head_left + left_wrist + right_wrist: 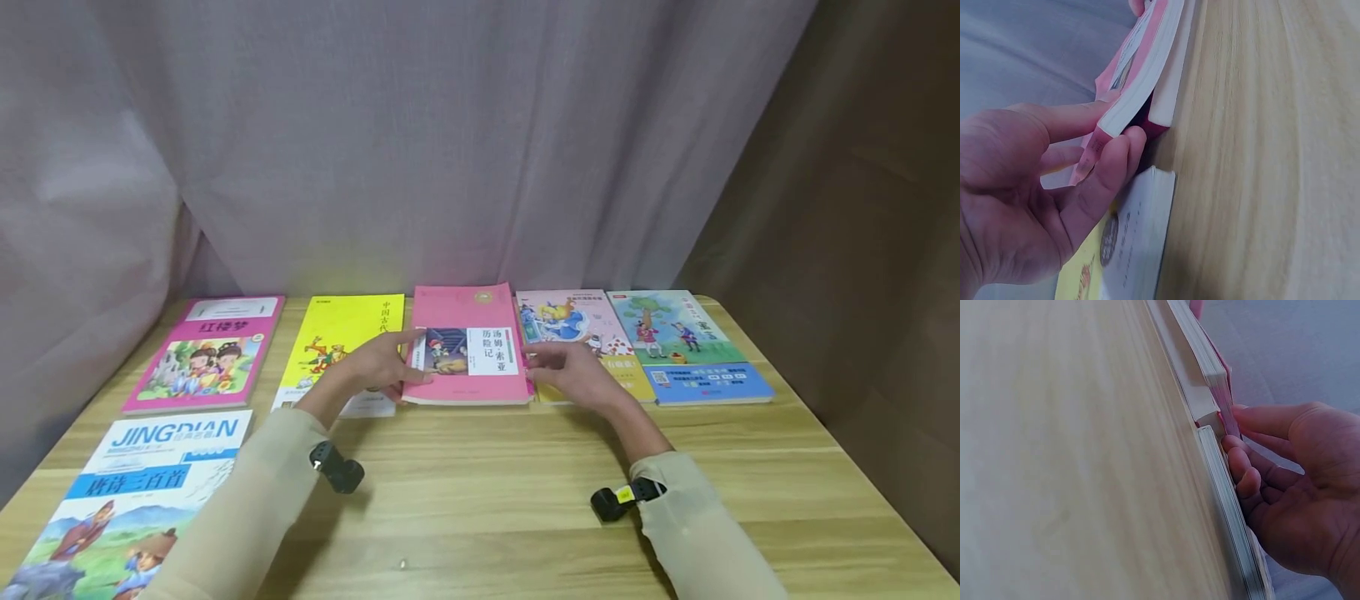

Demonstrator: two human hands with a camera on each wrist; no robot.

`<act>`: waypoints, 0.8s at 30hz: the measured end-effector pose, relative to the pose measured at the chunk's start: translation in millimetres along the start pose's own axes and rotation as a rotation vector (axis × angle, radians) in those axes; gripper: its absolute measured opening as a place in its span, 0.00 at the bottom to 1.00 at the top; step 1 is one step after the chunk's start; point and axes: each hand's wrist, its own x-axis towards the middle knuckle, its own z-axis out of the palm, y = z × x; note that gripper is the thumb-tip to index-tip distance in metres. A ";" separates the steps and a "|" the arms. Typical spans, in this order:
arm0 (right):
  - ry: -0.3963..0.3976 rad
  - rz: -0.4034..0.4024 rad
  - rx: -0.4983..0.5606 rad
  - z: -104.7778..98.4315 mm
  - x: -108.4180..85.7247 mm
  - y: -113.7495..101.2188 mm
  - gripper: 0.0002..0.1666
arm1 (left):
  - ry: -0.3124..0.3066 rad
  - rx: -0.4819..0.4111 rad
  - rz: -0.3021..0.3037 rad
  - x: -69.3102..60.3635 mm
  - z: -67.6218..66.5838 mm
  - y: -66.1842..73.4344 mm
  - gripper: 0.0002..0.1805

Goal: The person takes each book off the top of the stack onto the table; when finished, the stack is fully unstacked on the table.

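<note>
A pink book [461, 388] with a picture and white title panel lies in the middle of the back row. My left hand [378, 363] grips its left edge, thumb on the cover and fingers beneath, as the left wrist view shows. At the opposite edge, my right hand [573, 375] pinches the same book between thumb and fingers. Both wrist views show the pink book [1137, 94] slightly raised and tilted over another book [1169, 94], whose cover is mostly hidden. The right hand [1304, 481] is beside a neighbouring book's page edge [1225, 506].
Left of the pink book are a yellow book [318, 333] and a magenta-bordered book [202, 358]. A white-and-blue book [138, 492] lies nearer on the left. To the right are a pink-and-yellow book [630, 375] and a green-and-blue book [705, 379]. Behind the wooden table [480, 500] hangs a grey curtain [420, 150].
</note>
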 end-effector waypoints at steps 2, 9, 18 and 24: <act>-0.007 0.019 -0.005 0.0 0.6 -0.9 0.28 | -0.002 -0.027 -0.007 -2.1 -1.3 -3.2 0.53; -0.006 0.039 -0.035 1.5 1.7 -1.4 0.26 | -0.045 -0.141 0.034 -7.6 -3.7 -12.9 0.53; -0.009 0.047 -0.067 2.3 2.3 -1.8 0.26 | -0.054 -0.229 0.057 -15.9 -6.2 -25.5 0.51; -0.004 0.027 -0.077 2.2 3.6 -1.6 0.26 | -0.023 -0.249 0.075 -20.2 -7.1 -32.3 0.51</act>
